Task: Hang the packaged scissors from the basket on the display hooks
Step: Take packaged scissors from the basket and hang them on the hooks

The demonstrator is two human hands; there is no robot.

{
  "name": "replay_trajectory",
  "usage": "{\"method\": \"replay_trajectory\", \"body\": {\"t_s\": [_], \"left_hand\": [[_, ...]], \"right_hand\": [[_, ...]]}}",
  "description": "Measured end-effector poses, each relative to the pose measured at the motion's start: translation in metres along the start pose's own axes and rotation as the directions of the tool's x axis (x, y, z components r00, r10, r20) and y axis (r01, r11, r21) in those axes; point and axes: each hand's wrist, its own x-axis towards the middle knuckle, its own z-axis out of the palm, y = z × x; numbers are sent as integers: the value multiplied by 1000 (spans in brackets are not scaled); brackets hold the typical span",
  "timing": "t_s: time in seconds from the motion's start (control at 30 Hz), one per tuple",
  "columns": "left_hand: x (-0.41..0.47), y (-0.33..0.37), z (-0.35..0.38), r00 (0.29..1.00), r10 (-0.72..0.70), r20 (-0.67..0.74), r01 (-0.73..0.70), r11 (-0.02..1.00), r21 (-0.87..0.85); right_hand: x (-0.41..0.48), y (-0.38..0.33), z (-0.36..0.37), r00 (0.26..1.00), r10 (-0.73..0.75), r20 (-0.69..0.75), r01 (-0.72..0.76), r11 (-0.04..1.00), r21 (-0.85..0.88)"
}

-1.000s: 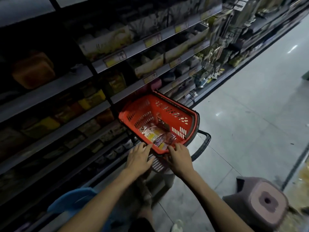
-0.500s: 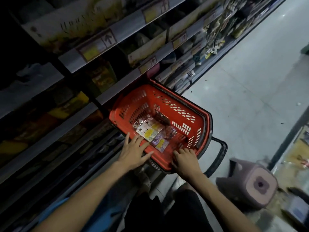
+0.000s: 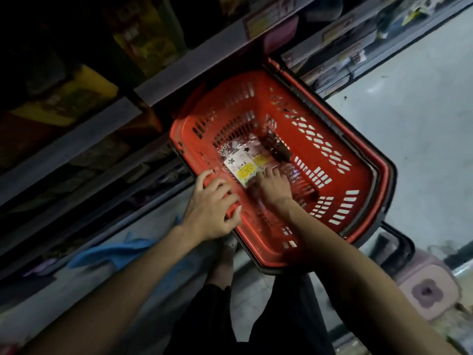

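So the scissor packs (image 3: 243, 163) are lying on the basket (image 3: 358, 160) floor near its left wall, long side pointing away. The right hand (image 3: 275, 188) is nearer, its outstretched fingers touching them but not gripping. The left hand (image 3: 212, 203) is clamping the basket's near-left rim.

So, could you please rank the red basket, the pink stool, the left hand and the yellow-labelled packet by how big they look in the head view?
1. Red basket
2. Pink stool
3. Left hand and yellow-labelled packet: these look roughly alike, so I won't rank them.
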Motion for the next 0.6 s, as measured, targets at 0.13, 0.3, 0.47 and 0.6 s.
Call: {"method": "replay_trajectory", "body": {"t_s": [0.13,0.3,0.47,0.6], "left_hand": [[1,-3,5,998,7,-61,-10,999,-44],[2,-2,10,993,-21,-114,8,994,-109],[2,-1,9,993,-42,-111,24,988,-154],[3,0,7,993,-55,-100,37,984,-177]], "right_hand": [[35,0,16,999,-25,26,27,997,-75],[57,-3,26,996,-38,84,44,996,-77],[65,4,27,990,-101,102,116,982,-150],[62,15,17,973,-190,128,211,962,-173]]}}
